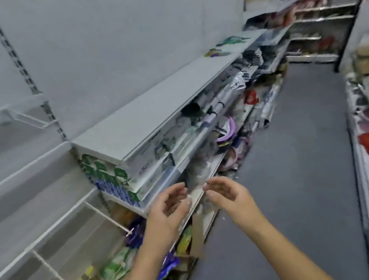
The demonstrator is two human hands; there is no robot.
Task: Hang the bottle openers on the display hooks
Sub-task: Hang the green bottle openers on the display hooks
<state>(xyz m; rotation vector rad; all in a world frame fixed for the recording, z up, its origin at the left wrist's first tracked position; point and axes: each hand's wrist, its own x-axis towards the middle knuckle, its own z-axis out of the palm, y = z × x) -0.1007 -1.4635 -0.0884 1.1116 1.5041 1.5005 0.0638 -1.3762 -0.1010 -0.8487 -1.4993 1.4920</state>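
The white shelving (149,111) fills the left side and runs from near to far, with the grey floor (293,170) of the aisle on its right. White display hooks (109,219) stick out of the back panel at near left, under the shelf, with their long axes pointing out toward the aisle. They lie left of both hands, so the left hand (169,207) is the nearer one and the right hand (228,193) would have to cross over. Any hanging would likely mean carrying the piece left and sliding it on along the hook's length. The two hands are raised side by side, palms facing, fingers loosely curled with the tips almost meeting. Something pale and see-through (196,190) seems to sit between the fingertips, but blur hides whether it is a bottle opener or whether either hand grips it. No bottle opener is clearly visible anywhere
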